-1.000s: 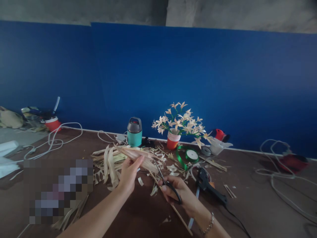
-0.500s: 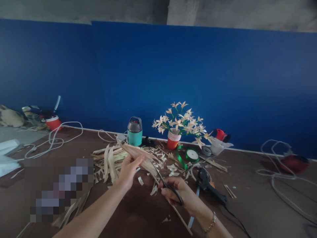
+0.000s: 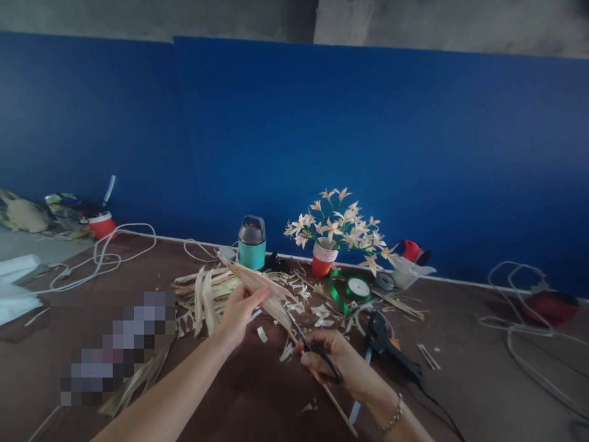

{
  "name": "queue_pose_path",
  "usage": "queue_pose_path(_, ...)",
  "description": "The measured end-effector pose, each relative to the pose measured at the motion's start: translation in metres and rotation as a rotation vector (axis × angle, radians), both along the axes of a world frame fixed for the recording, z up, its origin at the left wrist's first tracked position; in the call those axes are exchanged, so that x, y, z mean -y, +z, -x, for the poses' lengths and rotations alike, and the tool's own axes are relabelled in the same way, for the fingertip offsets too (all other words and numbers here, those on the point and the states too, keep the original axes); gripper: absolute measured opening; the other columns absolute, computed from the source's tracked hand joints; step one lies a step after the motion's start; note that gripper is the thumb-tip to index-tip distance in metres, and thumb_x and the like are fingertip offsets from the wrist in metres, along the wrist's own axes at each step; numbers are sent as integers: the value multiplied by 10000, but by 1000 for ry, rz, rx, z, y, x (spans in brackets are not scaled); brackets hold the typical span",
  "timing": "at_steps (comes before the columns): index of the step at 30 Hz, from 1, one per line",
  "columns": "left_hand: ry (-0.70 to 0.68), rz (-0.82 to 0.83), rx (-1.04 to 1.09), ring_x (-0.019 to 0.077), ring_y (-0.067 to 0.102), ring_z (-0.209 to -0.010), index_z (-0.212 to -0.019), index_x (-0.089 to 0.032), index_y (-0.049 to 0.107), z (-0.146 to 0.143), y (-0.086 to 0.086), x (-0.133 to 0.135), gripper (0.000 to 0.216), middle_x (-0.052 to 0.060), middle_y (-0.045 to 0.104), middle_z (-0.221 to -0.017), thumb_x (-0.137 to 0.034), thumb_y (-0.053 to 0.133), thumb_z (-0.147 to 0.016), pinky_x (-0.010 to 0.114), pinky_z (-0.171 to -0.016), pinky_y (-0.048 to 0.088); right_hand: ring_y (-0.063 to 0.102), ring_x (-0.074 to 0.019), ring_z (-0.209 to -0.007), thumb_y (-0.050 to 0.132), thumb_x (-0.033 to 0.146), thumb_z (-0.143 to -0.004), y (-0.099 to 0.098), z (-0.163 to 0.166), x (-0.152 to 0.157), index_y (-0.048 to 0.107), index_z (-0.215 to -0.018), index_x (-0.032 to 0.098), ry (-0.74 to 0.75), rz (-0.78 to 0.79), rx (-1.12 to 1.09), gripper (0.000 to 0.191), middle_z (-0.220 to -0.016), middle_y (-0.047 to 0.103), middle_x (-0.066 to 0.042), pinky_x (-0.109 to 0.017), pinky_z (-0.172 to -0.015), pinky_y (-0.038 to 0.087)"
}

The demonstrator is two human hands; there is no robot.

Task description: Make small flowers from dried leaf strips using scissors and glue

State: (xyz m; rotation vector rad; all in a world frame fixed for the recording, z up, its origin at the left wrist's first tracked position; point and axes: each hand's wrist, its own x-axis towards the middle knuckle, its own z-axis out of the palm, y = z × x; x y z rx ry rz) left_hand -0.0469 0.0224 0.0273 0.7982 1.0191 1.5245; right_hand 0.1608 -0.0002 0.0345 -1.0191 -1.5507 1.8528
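My left hand (image 3: 242,313) pinches a pale dried corn husk (image 3: 271,299) between thumb and fingers, above the middle of the table. My right hand (image 3: 329,356) is closed on a pair of scissors (image 3: 317,356) with dark handles. Their blades point up and left and meet the husk's lower edge. A thin stick (image 3: 338,408) runs below my right hand toward the front; whether the fingers touch it I cannot tell. Beyond the hands, handmade husk flowers (image 3: 352,234) on green stems stand in stacked red-and-white paper cups (image 3: 321,265).
Loose husks (image 3: 205,301) and cut scraps (image 3: 322,314) litter the table. Right of my hands lie a black glue gun (image 3: 391,347) with its cord and a green ribbon roll (image 3: 358,287). A teal container (image 3: 252,253) stands behind the husks. White cables (image 3: 99,261) loop at left.
Both hands, the husk and the scissors stay almost in place. The whole view has shifted very slightly. Nothing has been taken up or let go.
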Motion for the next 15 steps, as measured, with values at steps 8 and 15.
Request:
queue_pose_path(8,-42,-15,-7,170,630,-637,-766,-117,678,4,-3,-3,275,42,701,-683,-310,781,-599,257,-623,475,335,-22,-370,752,483,-608,-5,-3,-3,602,-805,116,59,-9,5,443,-455,426,87,-157,-345,194)
queue_pose_path(15,-83,-17,-14,175,629,-641,-739,-115,670,7,1,-4,295,34,693,-667,-312,802,-564,269,-638,467,328,-25,-375,744,482,-618,0,-4,-2,597,-815,118,98,-20,72,439,-443,434,87,-159,-351,181)
